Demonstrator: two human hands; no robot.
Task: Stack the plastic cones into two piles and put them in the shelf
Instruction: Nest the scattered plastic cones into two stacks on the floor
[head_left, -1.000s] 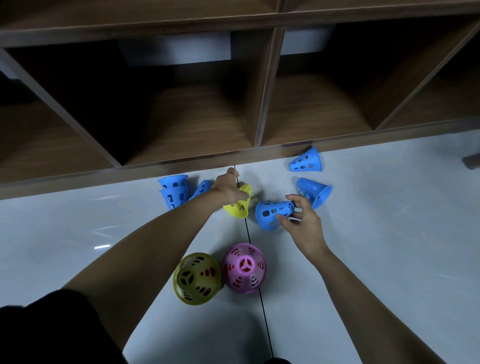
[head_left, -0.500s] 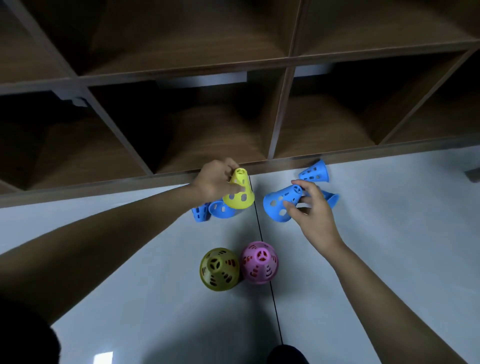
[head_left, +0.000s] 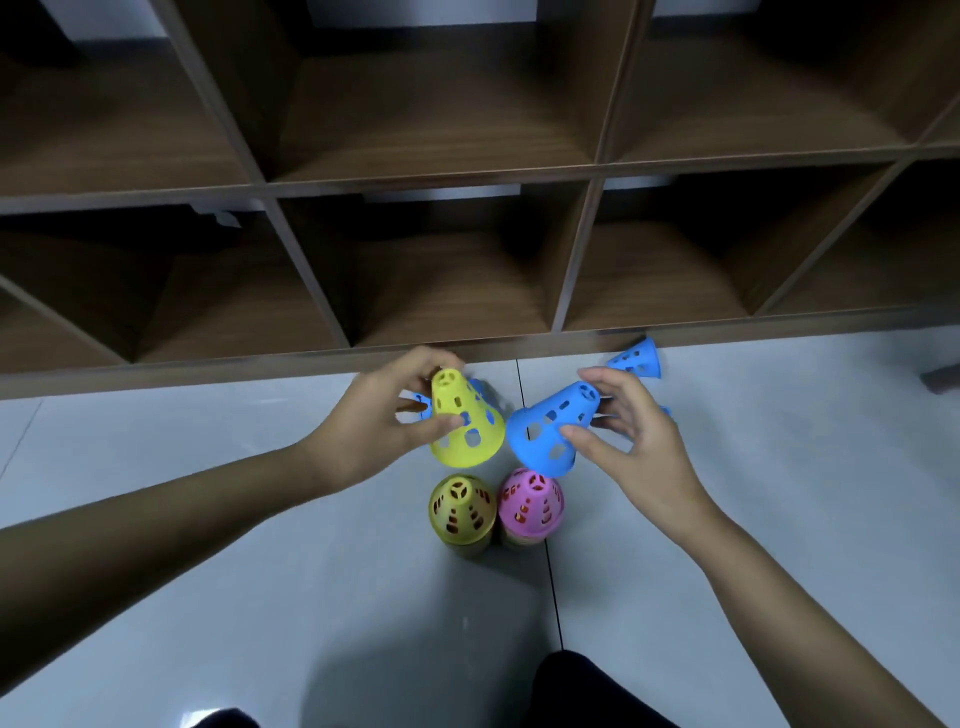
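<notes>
My left hand (head_left: 382, 426) grips a yellow perforated cone (head_left: 465, 422), held upright above the floor. My right hand (head_left: 631, 441) holds a blue cone (head_left: 550, 428) tilted with its tip up and to the right. Two piles stand on the floor just below: an olive-yellow-topped pile (head_left: 460, 509) and a pink-topped pile (head_left: 530, 503), side by side. A loose blue cone (head_left: 636, 358) lies on its side by the shelf's base. More blue cones (head_left: 480, 391) are mostly hidden behind my left hand and the yellow cone.
The dark wooden shelf (head_left: 574, 270) with open cubbies fills the upper view; its bottom edge runs just behind the cones. Pale tiled floor (head_left: 779, 467) spreads to both sides. My dark-clothed knees show at the bottom edge.
Both hands have lifted their cones higher and brought them toward me, over the two piles. The camera has tilted up, showing more shelf.
</notes>
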